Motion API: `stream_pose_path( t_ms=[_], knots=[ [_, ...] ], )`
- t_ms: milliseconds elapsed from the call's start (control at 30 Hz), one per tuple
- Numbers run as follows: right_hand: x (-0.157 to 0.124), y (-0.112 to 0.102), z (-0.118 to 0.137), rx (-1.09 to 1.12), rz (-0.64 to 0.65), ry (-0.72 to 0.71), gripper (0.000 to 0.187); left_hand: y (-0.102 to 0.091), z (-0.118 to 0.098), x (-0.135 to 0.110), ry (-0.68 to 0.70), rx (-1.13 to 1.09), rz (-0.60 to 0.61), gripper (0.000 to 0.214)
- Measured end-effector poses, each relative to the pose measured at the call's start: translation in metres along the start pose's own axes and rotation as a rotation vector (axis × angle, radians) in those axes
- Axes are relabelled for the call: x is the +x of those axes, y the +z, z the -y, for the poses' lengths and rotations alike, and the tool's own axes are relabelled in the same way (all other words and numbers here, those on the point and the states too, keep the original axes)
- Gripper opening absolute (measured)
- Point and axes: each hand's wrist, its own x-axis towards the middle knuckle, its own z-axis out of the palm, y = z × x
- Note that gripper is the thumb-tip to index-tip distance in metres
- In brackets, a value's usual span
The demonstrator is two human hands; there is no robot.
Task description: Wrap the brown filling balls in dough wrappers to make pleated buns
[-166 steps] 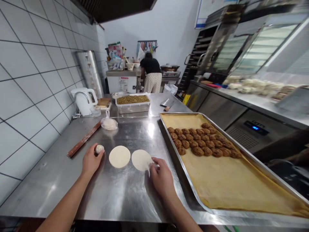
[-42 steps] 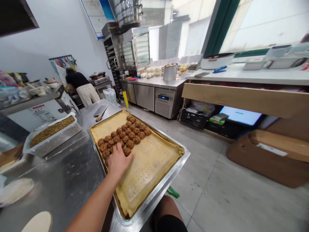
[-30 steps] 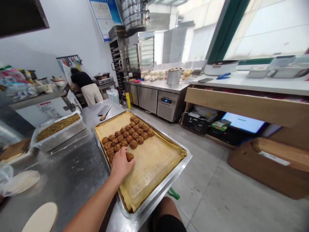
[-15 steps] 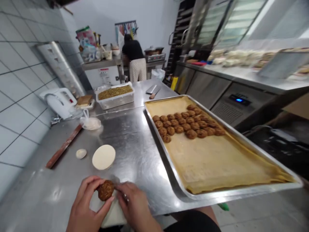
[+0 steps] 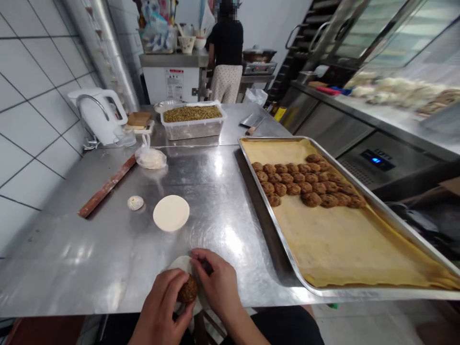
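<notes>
Brown ball (image 5: 189,290); left fingers (image 5: 175,283) around it

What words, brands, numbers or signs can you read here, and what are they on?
No text reads clearly.
Paper notice with a red heading, on the white cabinet: too small to read.
Blue-lit display on the front of the steel counter: too blurred to read.
Lettering just above that display: also too blurred.

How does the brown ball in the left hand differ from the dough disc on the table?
The brown ball is dark, rough and rounded; the dough disc is pale, smooth and flat. The left hand holds the brown ball; the dough disc lies untouched on the table.
</notes>
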Motion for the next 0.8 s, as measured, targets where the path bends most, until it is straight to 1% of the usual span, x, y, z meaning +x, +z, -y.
stream_pose_path(
  t_ms=[67,167,233,300,333,367,433,467,500,567,667,733,800],
  knots=[
    [-0.001,-0.001,0.001,0.022,0.006,0.022,0.019,0.007,0.004,0.000,-0.010,-0.005,0.022,0.047],
    [-0.003,-0.003,0.003,0.030,0.020,0.026,0.020,0.014,0.006,-0.005,-0.059,0.024,0.041,0.046],
    [-0.003,-0.004,0.005,0.023,0.033,0.016,0.022,0.013,0.005,-0.008,-0.076,0.047,0.043,0.048],
    [-0.001,-0.004,0.007,0.042,0.052,0.000,0.023,0.007,0.004,-0.009,-0.097,0.070,0.029,0.057],
    [0.001,-0.004,0.009,0.069,0.067,-0.009,0.023,0.003,0.005,-0.007,-0.126,0.078,0.013,0.059],
    [0.003,-0.004,0.011,0.104,0.085,-0.019,0.024,-0.002,0.007,-0.004,-0.167,0.073,-0.010,0.053],
    [0.009,-0.004,0.014,0.168,0.117,-0.043,0.023,-0.010,0.014,0.007,-0.254,0.015,-0.054,0.030],
    [0.011,-0.004,0.016,0.191,0.128,-0.053,0.022,-0.013,0.019,0.014,-0.280,-0.031,-0.059,0.023],
    [0.013,-0.004,0.018,0.211,0.138,-0.063,0.021,-0.015,0.024,0.022,-0.282,-0.081,-0.044,0.024],
    [0.015,-0.005,0.021,0.238,0.152,-0.080,0.022,-0.017,0.033,0.037,-0.247,-0.159,0.036,0.030],
    [0.010,-0.007,0.022,0.248,0.152,-0.098,0.022,-0.015,0.039,0.050,-0.209,-0.194,0.176,0.025],
    [0.003,-0.007,0.020,0.216,0.115,-0.114,0.021,-0.014,0.038,0.052,-0.218,-0.192,0.204,0.018],
    [-0.006,-0.006,0.017,0.167,0.068,-0.157,0.020,-0.014,0.035,0.050,-0.227,-0.201,0.190,0.017]
  ],
)
